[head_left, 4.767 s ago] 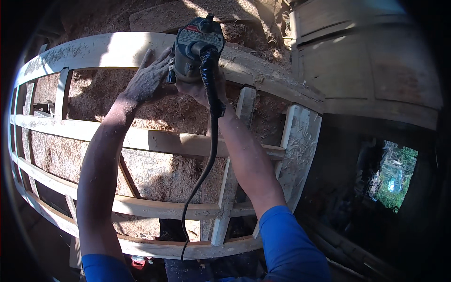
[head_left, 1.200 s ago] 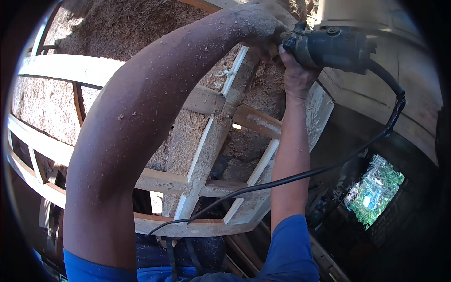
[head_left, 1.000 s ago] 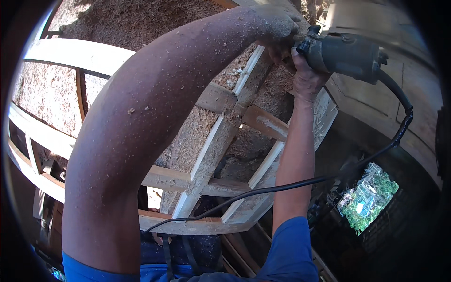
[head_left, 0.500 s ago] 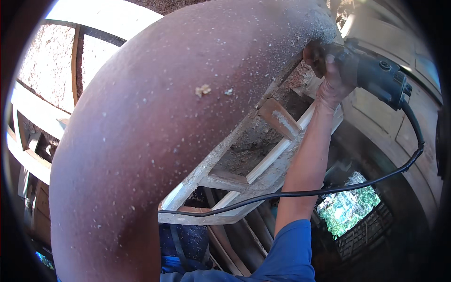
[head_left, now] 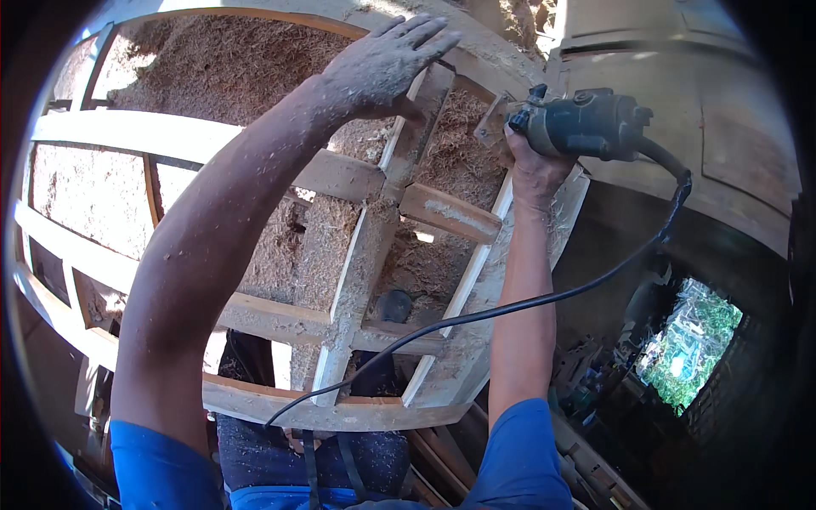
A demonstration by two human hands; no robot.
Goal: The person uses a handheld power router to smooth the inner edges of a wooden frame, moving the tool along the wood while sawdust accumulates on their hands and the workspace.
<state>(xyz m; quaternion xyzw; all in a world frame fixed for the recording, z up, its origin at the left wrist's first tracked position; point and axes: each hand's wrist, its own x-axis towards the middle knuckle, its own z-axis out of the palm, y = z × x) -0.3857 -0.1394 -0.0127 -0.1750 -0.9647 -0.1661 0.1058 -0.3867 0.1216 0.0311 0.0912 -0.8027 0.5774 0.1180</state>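
Note:
My right hand (head_left: 540,170) is wrapped round a dark green corded trim router (head_left: 591,126), held over the far right side of a wooden lattice frame (head_left: 344,289). A small plate at the router's left end sits close to the frame's rail. My left hand (head_left: 387,72), dusted with wood shavings, reaches over the far middle of the frame. Its fingers are stretched out and it holds nothing. Whether its palm touches the wood cannot be made out. The black power cord (head_left: 476,316) runs from the router across the frame toward my waist.
Sawdust and shavings (head_left: 229,64) cover the ground beneath the frame. A panelled wooden door (head_left: 646,85) stands at the far right. Stacked boards (head_left: 438,459) lie by my right elbow, and a bright opening (head_left: 688,344) shows greenery on the right.
My left arm has drawn back from across the view, and its hand has left the router and opened. My right hand has moved left and slightly nearer with the router.

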